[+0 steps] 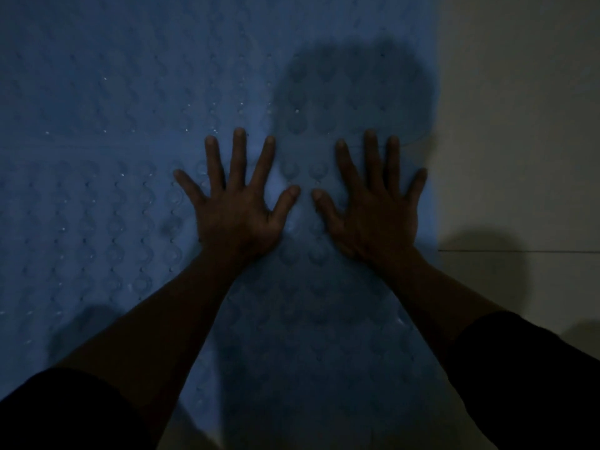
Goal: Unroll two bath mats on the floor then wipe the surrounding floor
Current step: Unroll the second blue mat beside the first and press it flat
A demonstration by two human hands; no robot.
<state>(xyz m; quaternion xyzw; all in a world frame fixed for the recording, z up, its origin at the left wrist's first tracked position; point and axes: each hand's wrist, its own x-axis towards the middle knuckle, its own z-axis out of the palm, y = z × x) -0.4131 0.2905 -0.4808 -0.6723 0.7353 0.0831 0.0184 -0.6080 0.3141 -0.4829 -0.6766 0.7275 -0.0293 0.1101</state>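
Blue bath mats with a bumpy, bubble-like texture lie flat on the floor in dim light. The near bath mat (97, 238) fills the lower left and middle, and the far bath mat (130, 76) lies beyond a seam that crosses the view at about the fingertips. My left hand (237, 209) and my right hand (373, 212) rest palm-down side by side, fingers spread, near the mats' right edge. Neither hand holds anything. No cloth is in view.
Pale tiled floor (519, 141) runs along the right of the mats, with a grout line at mid height. A dark shadow of my head falls on the mat just beyond my hands. Dark sleeves cover both upper forearms.
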